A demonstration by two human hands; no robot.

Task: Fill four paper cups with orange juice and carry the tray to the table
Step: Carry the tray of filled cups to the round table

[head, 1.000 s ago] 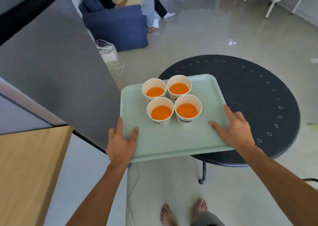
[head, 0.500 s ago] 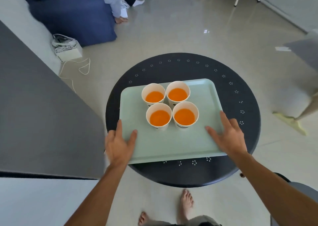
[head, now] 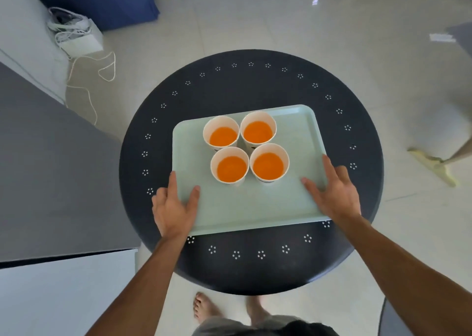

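Observation:
A pale green tray [head: 255,208] lies over the middle of a round black table [head: 255,85]. Several white paper cups stand on it in a tight square, each holding orange juice [head: 268,166]. My left hand [head: 173,208] grips the tray's near left corner, thumb on top. My right hand [head: 334,192] grips the near right edge, thumb on the tray surface and fingers along the rim. I cannot tell whether the tray rests on the table or is just above it.
A grey counter [head: 51,172] with a white front stands at the left, close to the table. A white box with loose cables [head: 79,34] and a blue sofa [head: 102,0] are at the far left. A mop head [head: 434,164] lies on the floor, right.
The tray has come from beside the counter to over the middle of the round table. Both hands keep the same grip. The view has tilted further down.

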